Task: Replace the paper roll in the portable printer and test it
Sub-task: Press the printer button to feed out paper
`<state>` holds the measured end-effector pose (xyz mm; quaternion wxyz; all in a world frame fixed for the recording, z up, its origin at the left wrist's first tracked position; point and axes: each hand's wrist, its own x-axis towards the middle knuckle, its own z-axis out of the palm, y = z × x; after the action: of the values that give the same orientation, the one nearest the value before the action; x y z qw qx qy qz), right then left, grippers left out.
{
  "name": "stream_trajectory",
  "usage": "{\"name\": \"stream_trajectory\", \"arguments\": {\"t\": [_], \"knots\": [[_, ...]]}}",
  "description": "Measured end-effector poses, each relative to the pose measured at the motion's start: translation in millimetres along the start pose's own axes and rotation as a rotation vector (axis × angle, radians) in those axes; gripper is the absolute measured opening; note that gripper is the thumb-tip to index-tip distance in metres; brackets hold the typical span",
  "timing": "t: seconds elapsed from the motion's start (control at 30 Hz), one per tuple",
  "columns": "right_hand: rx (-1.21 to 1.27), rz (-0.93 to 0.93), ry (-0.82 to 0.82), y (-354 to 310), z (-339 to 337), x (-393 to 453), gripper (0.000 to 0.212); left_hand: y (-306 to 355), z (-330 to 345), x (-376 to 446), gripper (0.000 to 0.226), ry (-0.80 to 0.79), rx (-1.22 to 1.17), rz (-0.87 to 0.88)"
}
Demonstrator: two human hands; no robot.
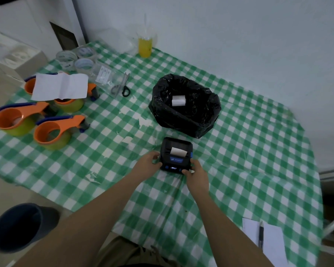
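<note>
I steady the portable printer [176, 155] just in front of the black bin bag [185, 106], my left hand [148, 163] clasping its left edge and my right hand [196, 173] gripping its near right corner, thumb by the buttons, likely to test-feed. Paper [177, 151] pokes from its slot; a roll [178, 100] lies in the bag.

Black portable printer [176, 155] sits on the green-checked worktop [249, 151], a white paper strip [177, 151] projecting from its slot. Left hand [149, 162] grips its left side; right hand [196, 174] grips the near right corner. Behind it, a black bag [185, 116] contains a white paper roll [178, 100].
</note>
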<state>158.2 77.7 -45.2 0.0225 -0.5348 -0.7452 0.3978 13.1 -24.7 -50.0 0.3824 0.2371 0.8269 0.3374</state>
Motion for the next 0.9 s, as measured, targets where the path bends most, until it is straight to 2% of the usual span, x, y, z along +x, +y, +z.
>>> {"name": "stream_trajectory", "arguments": {"t": [0.2,0.9], "knots": [[-0.058,-0.029,-0.011,1.9,-2.5,-1.3,0.042,2.4,1.2,-1.9,0.035,-0.018,-0.002,0.023],[-0.117,-0.033,-0.053,3.0,-6.9,0.6,0.047,8.0,-3.5,-7.0,0.039,0.015,0.028,0.03]]}}
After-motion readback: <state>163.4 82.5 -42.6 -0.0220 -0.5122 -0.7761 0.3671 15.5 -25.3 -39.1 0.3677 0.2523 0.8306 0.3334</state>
